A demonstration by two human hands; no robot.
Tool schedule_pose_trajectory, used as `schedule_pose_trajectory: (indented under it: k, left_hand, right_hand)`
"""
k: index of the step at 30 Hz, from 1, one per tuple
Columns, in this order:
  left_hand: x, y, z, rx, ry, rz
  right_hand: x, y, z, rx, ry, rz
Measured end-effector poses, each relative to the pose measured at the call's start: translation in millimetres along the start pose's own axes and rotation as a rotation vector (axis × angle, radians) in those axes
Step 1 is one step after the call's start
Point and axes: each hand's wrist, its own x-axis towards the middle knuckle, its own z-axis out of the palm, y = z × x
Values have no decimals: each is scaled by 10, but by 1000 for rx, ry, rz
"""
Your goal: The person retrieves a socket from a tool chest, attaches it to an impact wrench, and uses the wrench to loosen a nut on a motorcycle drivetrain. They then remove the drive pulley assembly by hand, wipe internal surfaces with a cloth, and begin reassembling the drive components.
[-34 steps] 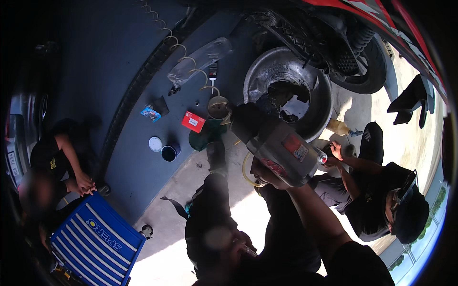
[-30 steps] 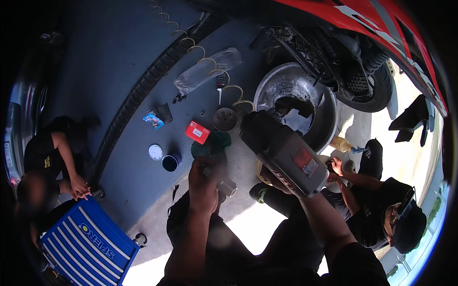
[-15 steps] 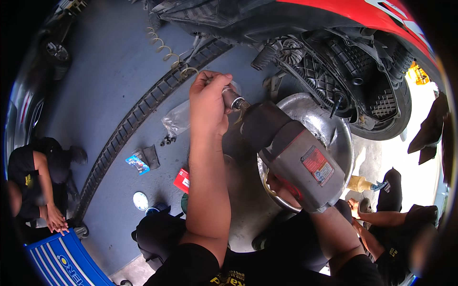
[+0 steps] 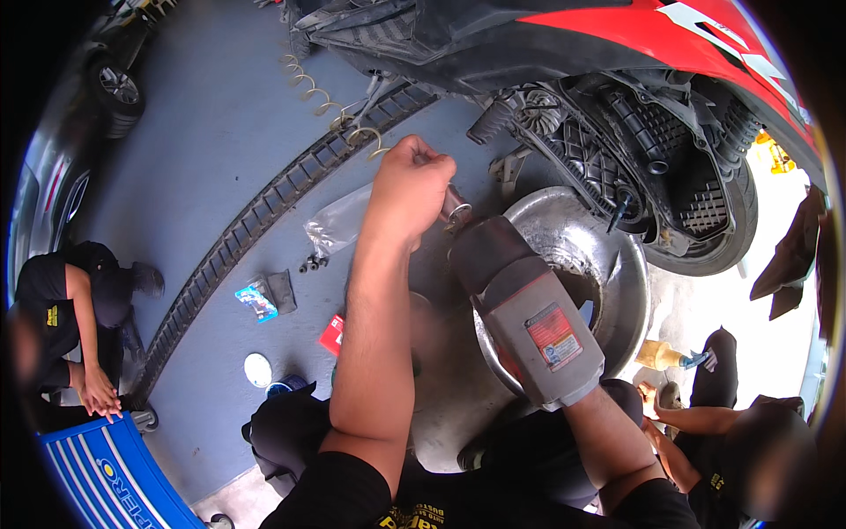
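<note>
My left hand (image 4: 414, 189) is closed around a metal cylindrical socket (image 4: 455, 206), held at the nose of a large grey-and-black impact wrench (image 4: 538, 309). My right hand (image 4: 573, 401) holds the wrench from underneath, its fingers mostly hidden by the tool body; whether socket and wrench are joined I cannot tell. Beneath the wrench is a round metal basin (image 4: 617, 291), and beyond it a red-and-black scooter (image 4: 621, 35) with its side drive casing (image 4: 670, 154) opened. A coiled air hose (image 4: 313, 97) runs behind my left hand.
Co-workers crouch at left (image 4: 70, 300) and right (image 4: 740, 441). A blue tool cart (image 4: 92, 467) is lower left. A black ramp strip (image 4: 238, 247) crosses the floor near a plastic bag (image 4: 326, 225), small packets (image 4: 264, 295), a red box (image 4: 330, 335) and a yellow bottle (image 4: 661, 354).
My left hand has risen from low in the middle to the wrench's nose, carrying the socket. The view has tilted, showing more of the scooter; the floor items sit lower and further left.
</note>
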Motion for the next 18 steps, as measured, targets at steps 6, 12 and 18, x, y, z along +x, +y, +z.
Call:
schedule_pose_trajectory:
  k: [6,12,18]
  left_hand:
    - [-57,172,-107,260,-96,12]
    - [85,696,-400,60,-271,-66]
    - [54,547,-514,-458,-118,-120]
  right_hand:
    - [170,20,256,-662,101,18]
    - [514,-258,793,157,279,155]
    - [1327,510,792,-684,104,-551]
